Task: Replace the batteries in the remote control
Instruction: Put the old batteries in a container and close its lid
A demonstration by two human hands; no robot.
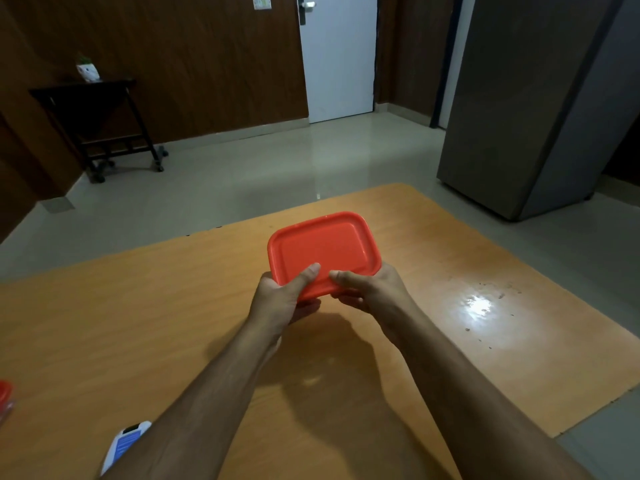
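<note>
Both hands clamp on the near edge of a red-lidded box: the left hand has its thumb flat on the lid and its fingers curled beneath, and the right hand mirrors it, thumb on top near the other thumb, fingers tucked under the rim. Held this way, above the table and tilted toward the viewer, the box looks ready to have its lid prised up from the near edge, probably to reach spare batteries, though nothing inside shows. The lid is smooth moulded plastic, a rounded rectangle with a raised border and a sunken centre panel; the body below is hidden by lid and fingers. The remote lies well apart at the lower left, a slim white bar with a blue panel, partly cut off behind the left forearm; its battery cover cannot be judged. A second red-lidded thing peeks in at the left edge. The table is orange wood-grain laminate, glossy enough to throw a bright glare, with dark specks near it.
</note>
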